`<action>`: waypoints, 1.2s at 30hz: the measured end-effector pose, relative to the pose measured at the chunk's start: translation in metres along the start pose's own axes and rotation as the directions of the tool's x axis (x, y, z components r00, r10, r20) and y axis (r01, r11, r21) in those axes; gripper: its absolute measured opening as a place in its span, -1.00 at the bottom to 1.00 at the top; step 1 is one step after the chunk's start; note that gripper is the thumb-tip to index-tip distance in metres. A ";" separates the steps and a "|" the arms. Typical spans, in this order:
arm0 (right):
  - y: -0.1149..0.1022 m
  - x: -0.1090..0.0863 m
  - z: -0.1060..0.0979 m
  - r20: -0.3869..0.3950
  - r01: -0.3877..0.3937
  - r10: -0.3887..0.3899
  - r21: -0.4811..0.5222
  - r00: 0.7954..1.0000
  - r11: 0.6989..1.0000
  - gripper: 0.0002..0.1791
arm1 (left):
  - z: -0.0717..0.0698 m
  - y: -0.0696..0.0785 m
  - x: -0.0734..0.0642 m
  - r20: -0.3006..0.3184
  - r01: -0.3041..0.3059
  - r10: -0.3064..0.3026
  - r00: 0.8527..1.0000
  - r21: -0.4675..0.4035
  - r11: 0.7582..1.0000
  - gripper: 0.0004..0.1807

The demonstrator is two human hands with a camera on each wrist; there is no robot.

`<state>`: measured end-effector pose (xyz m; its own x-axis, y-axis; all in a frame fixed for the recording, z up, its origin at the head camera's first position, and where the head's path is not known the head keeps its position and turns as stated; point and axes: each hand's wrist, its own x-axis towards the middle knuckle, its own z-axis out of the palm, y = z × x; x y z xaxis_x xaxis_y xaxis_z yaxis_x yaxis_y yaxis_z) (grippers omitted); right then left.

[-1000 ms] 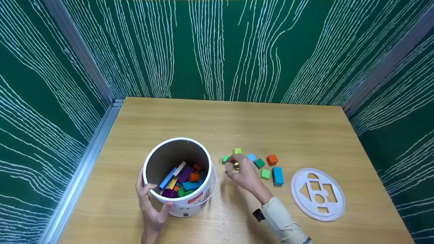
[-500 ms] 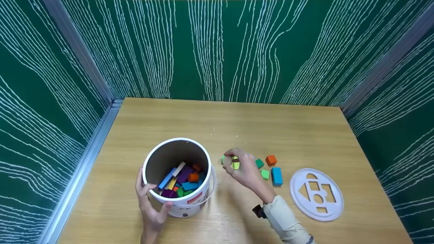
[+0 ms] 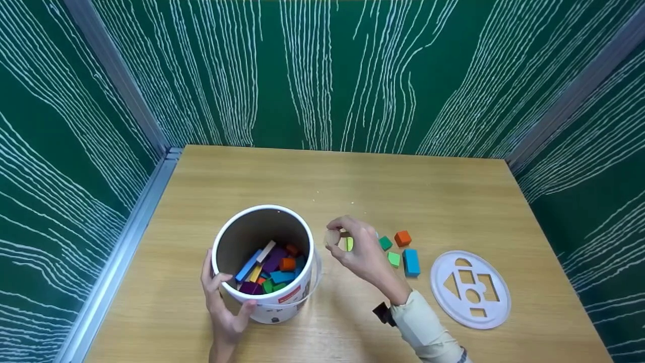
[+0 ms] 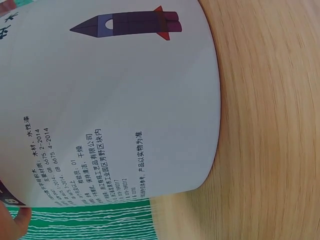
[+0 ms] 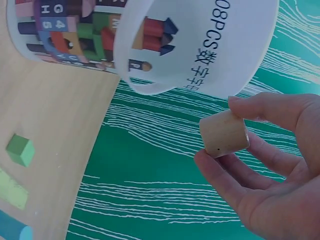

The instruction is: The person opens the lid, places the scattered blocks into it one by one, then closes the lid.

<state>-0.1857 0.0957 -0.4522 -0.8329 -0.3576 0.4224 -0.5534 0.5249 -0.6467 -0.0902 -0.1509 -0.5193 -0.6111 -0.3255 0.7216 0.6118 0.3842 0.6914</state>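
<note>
A short natural-wood cylinder block (image 5: 223, 134) is pinched between the thumb and fingers of my right hand (image 3: 364, 252). In the head view this hand is raised just right of the white bucket (image 3: 274, 313). My left hand (image 3: 225, 308) holds the bucket's near left rim, thumb in front and a finger over the edge. Inside the bucket lie several coloured blocks, among them an orange block (image 3: 287, 264) and a blue stick (image 3: 249, 265). The left wrist view shows the bucket's printed wall (image 4: 150, 95) close up; only a bit of finger (image 4: 15, 225) appears there.
Right of my right hand lie a dark green block (image 3: 385, 243), an orange cube (image 3: 402, 238), a light green cube (image 3: 393, 259) and a blue block (image 3: 411, 262). A white lid (image 3: 443, 312) with shaped holes is farther right. The bucket's handle (image 3: 316, 277) hangs on its right side.
My right hand has lifted the wooden cylinder block and moved left toward the bucket. The left hand and the bucket have stayed in place.
</note>
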 end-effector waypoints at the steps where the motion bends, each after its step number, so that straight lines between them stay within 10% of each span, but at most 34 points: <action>1: -0.002 0.000 -0.001 0.000 0.007 -0.007 -0.004 1.000 1.000 -0.67 | 0.000 0.000 0.000 0.001 0.003 -0.003 1.000 0.001 1.000 -0.30; 36: -0.050 0.010 0.003 0.083 0.089 -0.089 -0.004 0.993 0.996 -0.67 | -0.001 0.005 -0.001 0.018 0.084 -0.084 0.996 0.016 0.996 -0.38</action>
<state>-0.1660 0.0635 -0.4178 -0.7769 -0.4656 0.4238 -0.6256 0.4943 -0.6036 -0.0856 -0.1492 -0.5167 -0.6693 -0.3408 0.6602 0.5504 0.3694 0.7487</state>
